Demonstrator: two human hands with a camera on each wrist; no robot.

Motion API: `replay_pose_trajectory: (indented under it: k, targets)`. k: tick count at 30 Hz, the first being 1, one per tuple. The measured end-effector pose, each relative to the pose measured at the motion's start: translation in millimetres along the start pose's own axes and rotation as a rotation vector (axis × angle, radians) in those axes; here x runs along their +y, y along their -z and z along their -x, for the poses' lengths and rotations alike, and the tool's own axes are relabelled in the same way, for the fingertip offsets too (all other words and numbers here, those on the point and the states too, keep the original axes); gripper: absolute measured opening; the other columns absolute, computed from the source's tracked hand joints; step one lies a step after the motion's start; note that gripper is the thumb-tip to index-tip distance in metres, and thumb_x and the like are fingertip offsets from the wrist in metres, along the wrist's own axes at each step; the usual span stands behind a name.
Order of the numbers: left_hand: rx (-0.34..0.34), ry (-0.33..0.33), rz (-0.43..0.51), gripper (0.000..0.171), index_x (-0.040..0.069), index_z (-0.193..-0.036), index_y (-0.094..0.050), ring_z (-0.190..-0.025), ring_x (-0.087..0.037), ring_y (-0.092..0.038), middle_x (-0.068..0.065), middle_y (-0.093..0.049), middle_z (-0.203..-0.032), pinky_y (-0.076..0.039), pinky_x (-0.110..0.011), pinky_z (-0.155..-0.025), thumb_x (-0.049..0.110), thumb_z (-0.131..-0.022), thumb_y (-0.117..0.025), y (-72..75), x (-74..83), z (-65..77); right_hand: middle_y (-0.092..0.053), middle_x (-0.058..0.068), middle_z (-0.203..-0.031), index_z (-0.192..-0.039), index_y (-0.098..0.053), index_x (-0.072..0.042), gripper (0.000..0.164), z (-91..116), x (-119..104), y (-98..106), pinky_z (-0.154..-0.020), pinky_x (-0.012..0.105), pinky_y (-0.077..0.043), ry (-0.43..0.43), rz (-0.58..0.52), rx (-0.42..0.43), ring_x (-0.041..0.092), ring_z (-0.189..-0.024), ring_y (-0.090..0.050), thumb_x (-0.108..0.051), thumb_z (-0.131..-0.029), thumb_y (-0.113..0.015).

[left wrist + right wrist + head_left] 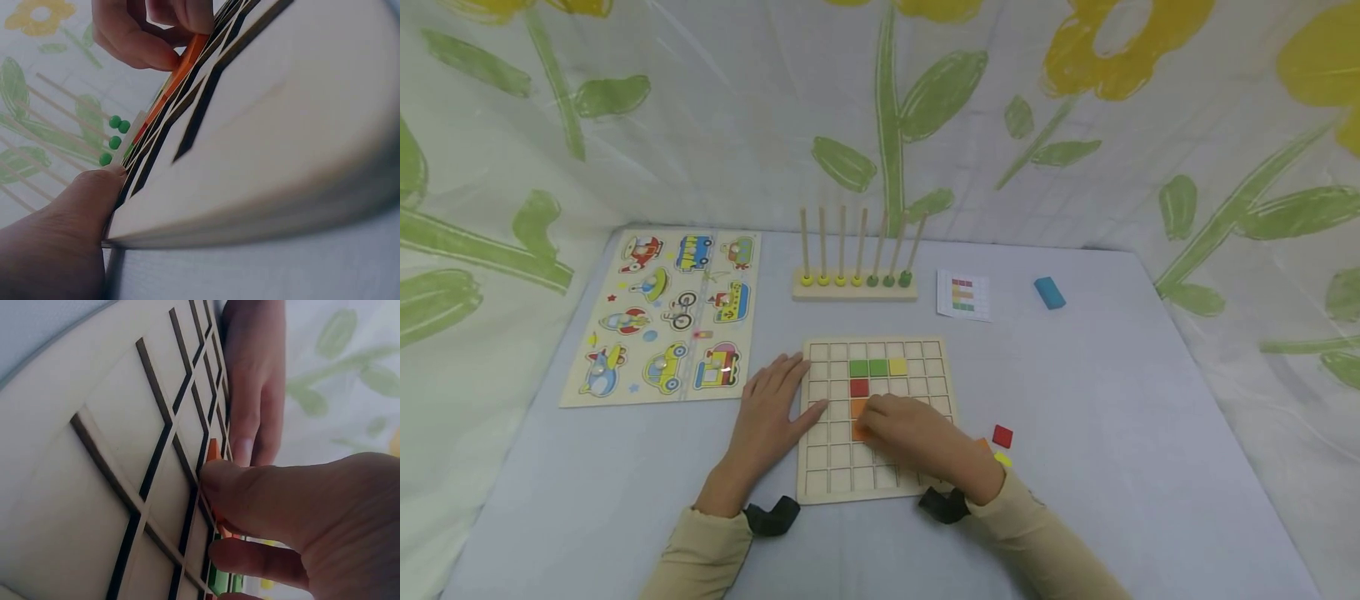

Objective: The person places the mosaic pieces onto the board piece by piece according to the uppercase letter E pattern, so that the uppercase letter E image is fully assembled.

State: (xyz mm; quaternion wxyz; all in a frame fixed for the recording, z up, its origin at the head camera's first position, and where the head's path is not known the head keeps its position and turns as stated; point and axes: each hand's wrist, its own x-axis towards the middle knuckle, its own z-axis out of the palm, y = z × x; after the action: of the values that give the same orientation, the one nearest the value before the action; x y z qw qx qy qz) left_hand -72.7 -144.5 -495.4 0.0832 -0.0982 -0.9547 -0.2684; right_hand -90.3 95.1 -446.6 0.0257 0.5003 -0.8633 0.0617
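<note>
- Worktop (1150, 467): pale, under the board.
- Board (841, 456): light wood, dark-lined square grid, plain rim.
- Left hand (767, 412): grip apart, fingers straight, at the board's left edge.
- Right hand (917, 429): grip pinched on the lower orange tile (860, 432).
- That tile: flat, bright, on the board, below another orange tile (857, 407) and a red tile (859, 387).

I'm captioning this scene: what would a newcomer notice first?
Probably the yellow flowers on the white backdrop, along the top of the head view. Next, near the middle of the table, the right hand pinching an orange tile on a gridded board. Then the colourful vehicle puzzle at the table's left.
</note>
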Motion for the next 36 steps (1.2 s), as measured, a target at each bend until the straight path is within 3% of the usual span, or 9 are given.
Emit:
replay_pose_trajectory:
  k: [13,25,32,36]
  targets:
    - [0.009,-0.011,-0.004,0.067,0.01,-0.14,-0.045,-0.141,-0.03,-0.029,-0.01,-0.041,-0.148,-0.02,-0.05,-0.113,0.044,-0.087,-0.066,0.0,-0.7,-0.4,-0.06,-0.006,-0.101,-0.105,-0.066,-0.015,0.015,-4.2,-2.7,1.5,-0.077,0.018,-0.051,0.0,0.03,-0.04,0.008,-0.084,-0.056,-0.025,-0.095,-0.061]
    - [0.024,-0.024,0.0,0.069,0.008,-0.14,-0.045,-0.14,-0.031,-0.03,-0.012,-0.042,-0.147,-0.021,-0.052,-0.112,0.046,-0.086,-0.066,-0.1,-0.6,0.1,-0.061,-0.008,-0.099,-0.102,-0.067,-0.019,0.013,2.7,5.0,2.5,-0.073,0.017,-0.051,-0.018,-0.016,-0.005,0.007,-0.084,-0.057,-0.024,-0.091,-0.063]
    - [-0.079,-0.021,-0.016,0.089,0.013,-0.146,-0.037,-0.144,-0.032,-0.019,-0.012,-0.029,-0.154,-0.015,-0.053,-0.113,0.062,-0.077,-0.067,-0.1,-0.1,2.5,-0.061,-0.008,-0.098,-0.105,-0.065,-0.016,0.019,42.7,26.1,19.9,-0.076,0.021,-0.052,-0.207,-0.119,0.005,0.006,-0.087,-0.057,-0.022,-0.087,-0.07]
    - [-0.117,-0.057,-0.026,0.083,0.02,-0.144,-0.043,-0.145,-0.033,-0.014,-0.012,-0.025,-0.156,-0.012,-0.055,-0.114,0.063,-0.078,-0.066,0.7,-0.5,3.3,-0.063,-0.006,-0.105,-0.108,-0.067,-0.015,0.023,76.8,38.2,27.8,-0.081,0.026,-0.053,-0.382,-0.157,-0.028,0.008,-0.095,-0.059,-0.022,-0.087,-0.071]
